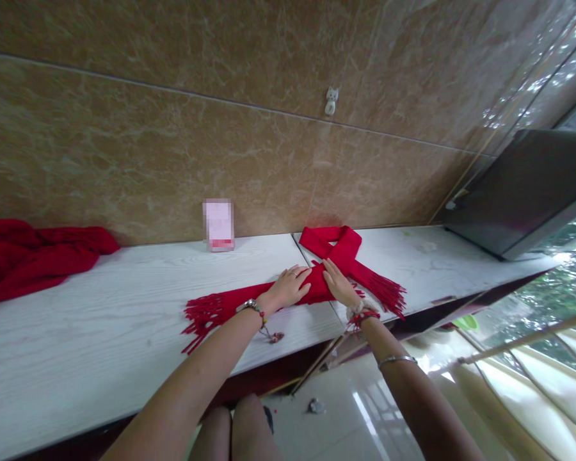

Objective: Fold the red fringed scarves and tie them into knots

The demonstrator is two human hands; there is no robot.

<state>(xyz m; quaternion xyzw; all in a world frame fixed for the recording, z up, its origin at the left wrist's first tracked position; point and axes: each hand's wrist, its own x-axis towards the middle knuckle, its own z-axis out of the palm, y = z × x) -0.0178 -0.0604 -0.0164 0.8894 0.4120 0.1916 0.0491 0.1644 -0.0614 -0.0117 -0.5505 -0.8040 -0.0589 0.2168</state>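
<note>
One red scarf [319, 289], fringed at both ends, lying on a white wood-grain counter [125, 326], right of centre, across the seam between two sections; one fringed end points left, a folded loop lies at the far side, the other fringed end points right toward the near edge. Left hand [288, 287]: palm down on the scarf's near strip, fingers extended; grip wide, not closed round the cloth. Right hand [340, 283]: just beside it to the right, also laid on the scarf, fingers extended toward the far side; grip likewise wide. Left wrist: one beaded bracelet [256, 307] with a hanging charm. Right wrist: red cords [365, 316]; higher on the forearm, one silver bangle [397, 360]. Far left on the counter: one heap of red cloth [33, 259], well apart from the scarf. Far side, left of the loop: one pale pink box [219, 221], upright near the wall, its print blurred. Wall [173, 160]: brown, marbled, bearing one white cat-shaped fixture [331, 100]. Far right: one dark grey boxy object [523, 192] on the counter, near the window side.
</note>
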